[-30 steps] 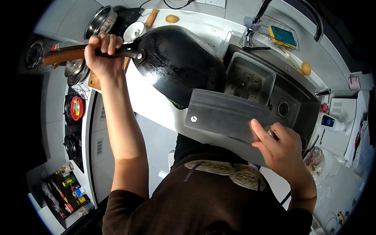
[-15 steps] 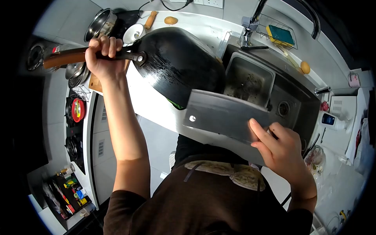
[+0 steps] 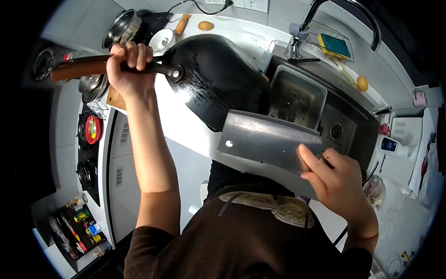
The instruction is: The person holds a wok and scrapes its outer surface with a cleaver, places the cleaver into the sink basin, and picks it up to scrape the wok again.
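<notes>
1. Black round-bottomed metal wok [image 3: 223, 83], tipped so that its wet, shiny outer side faces the viewer; it is over the white countertop [image 3: 181, 125], left of the sink. Whether its rim rests on the counter cannot be told. A thin sliver of green [image 3: 209, 125] shows at its lower edge.
2. The left hand [image 3: 130, 69], raised, has its fingers wrapped tightly around the wok's long brown handle [image 3: 79, 68], near the dark metal neck.
3. The right hand [image 3: 337, 179] grips a broad rectangular grey steel cleaver [image 3: 265, 142] at its handle end, index finger laid along the blade. The blade has a small hole near its far corner and overlaps the wok's lower right side in view; contact cannot be told.
4. Beyond the blade, a grey rectangular basin [image 3: 320, 100] with dark scraps in it sits in the dark stainless-steel sink [image 3: 348, 114], beside the round drain [image 3: 335, 132].
5. Behind the wok, along the counter, are a small white bowl [image 3: 158, 39], a light wooden cylindrical handle [image 3: 182, 24] and an oval brown potato [image 3: 206, 25].
6. Behind the sink, a yellow-and-green sponge [image 3: 334, 46] lies in a wire rack near the chrome tap [image 3: 294, 46].
</notes>
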A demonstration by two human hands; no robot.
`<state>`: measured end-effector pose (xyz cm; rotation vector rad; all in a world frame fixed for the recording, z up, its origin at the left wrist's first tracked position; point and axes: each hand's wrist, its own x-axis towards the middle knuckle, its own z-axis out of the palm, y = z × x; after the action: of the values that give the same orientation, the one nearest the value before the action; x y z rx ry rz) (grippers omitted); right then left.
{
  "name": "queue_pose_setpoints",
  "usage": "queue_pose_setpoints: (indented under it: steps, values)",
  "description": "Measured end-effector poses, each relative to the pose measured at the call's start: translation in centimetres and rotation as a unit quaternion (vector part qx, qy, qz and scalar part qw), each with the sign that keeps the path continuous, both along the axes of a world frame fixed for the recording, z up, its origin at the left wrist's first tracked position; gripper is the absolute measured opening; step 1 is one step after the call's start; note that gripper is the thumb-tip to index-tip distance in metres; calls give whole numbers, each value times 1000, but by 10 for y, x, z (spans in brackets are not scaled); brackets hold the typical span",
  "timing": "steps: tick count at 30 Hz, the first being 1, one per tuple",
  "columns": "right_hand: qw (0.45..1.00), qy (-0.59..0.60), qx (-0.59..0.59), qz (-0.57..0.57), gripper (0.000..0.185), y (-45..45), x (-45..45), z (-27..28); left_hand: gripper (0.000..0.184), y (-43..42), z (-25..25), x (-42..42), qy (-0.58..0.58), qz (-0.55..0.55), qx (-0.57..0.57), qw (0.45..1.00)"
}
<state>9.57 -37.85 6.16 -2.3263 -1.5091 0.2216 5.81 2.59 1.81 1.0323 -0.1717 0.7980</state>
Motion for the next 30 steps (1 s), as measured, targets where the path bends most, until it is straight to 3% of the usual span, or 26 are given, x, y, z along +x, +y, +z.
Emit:
queue_pose_setpoints:
  steps: [12,18,24,30]
  values:
    - [998,28,-54,-27,48,-3,-2,10,14,-7,4,2,-11,2,-7,1000]
    - [998,19,42,-34,46,17,4,5,15,-21,10,6,0,4,5,1000]
    - [997,31,20,-71,44,-14,0,-15,16,-6,5,6,15,26,-22,999]
    - [998,-5,42,-54,45,-21,-3,-32,18,13,0,12,0,-22,-26,999]
